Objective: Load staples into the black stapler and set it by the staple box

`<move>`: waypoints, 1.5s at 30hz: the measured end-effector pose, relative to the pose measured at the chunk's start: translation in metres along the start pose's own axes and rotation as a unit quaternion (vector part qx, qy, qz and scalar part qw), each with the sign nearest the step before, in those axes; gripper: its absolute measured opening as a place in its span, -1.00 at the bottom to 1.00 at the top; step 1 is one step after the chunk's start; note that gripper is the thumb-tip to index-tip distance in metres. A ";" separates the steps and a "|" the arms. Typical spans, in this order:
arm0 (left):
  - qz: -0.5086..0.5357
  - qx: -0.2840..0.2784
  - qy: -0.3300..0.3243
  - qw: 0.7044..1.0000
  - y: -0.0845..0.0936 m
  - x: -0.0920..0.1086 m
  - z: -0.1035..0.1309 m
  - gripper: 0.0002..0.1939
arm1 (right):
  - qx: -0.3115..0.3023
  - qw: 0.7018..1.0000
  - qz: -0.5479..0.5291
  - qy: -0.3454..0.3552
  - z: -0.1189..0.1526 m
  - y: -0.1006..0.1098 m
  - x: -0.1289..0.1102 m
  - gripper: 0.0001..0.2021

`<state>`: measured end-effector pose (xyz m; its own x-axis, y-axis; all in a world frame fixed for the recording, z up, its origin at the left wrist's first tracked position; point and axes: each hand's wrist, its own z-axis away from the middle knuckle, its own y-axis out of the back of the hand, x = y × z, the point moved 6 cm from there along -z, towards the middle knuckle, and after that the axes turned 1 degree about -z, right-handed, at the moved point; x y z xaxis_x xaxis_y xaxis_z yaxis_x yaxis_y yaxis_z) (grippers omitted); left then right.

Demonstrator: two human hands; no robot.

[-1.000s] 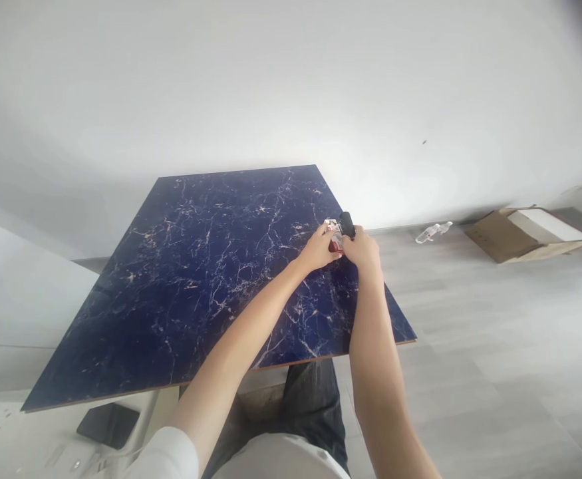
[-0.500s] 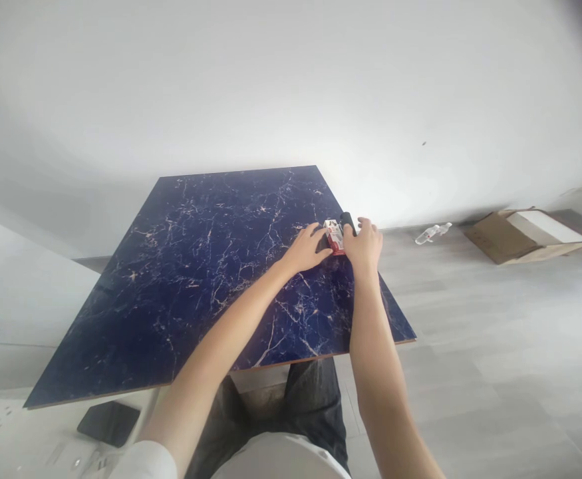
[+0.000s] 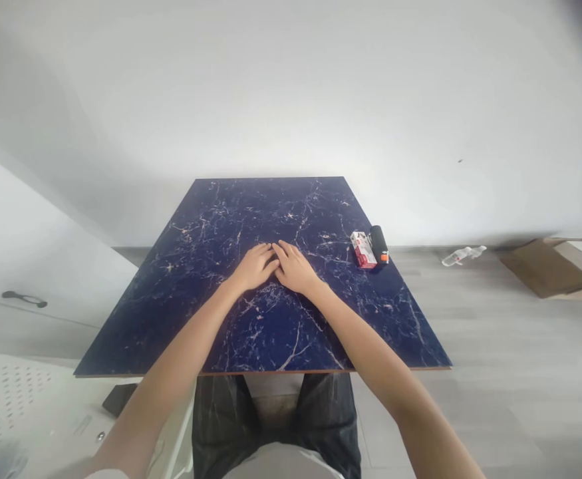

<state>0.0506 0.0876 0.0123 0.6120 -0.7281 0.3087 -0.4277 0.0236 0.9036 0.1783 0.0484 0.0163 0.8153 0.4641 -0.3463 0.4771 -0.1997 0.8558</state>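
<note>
Both hands lie flat and empty, palms down, fingers stretched out and holding nothing. The left hand and the right hand rest side by side near the middle of a dark blue tabletop veined with pale marble lines; their inner fingers touch or nearly touch. Bare forearms run back from the hands toward the viewer, spreading apart as they come closer.

Off to the right of the right hand, well apart from it and close to the table's right edge, sit two small things. One is a small red and white box, lying on the tabletop. Just beside it, on its right, is a short black cylinder with an orange band near its nearer end, lying on its side. The two appear to touch or nearly touch.

Below the table's near edge, the person's dark trousers show. At lower left, a white perforated surface stands beside the table, with a dark flat phone-like object partly tucked under the table's edge.

On the grey floor to the right lie a clear plastic bottle on its side and, farther right, a flattened cardboard box. A plain white wall rises behind the table.
</note>
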 end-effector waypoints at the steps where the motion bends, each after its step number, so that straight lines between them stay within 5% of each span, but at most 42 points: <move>1: 0.005 -0.007 -0.018 1.000 -0.001 0.005 0.002 -0.55 | -0.006 1.000 -0.010 0.005 -0.002 -0.006 -0.002 -0.39; 8: -0.010 -0.067 0.003 0.998 -0.007 0.005 0.010 -0.43 | -0.014 0.998 -0.048 0.040 -0.001 -0.016 0.000 -0.42; 45: -0.010 -0.076 0.016 0.997 -0.012 0.004 0.014 -0.35 | -0.050 0.998 -0.040 0.029 0.001 -0.014 0.000 -0.47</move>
<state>0.0487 0.0752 -0.0012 0.6408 -0.7077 0.2977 -0.3115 0.1147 0.9433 0.1720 0.0502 0.0041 0.7547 0.5245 -0.3941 0.5021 -0.0751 0.8615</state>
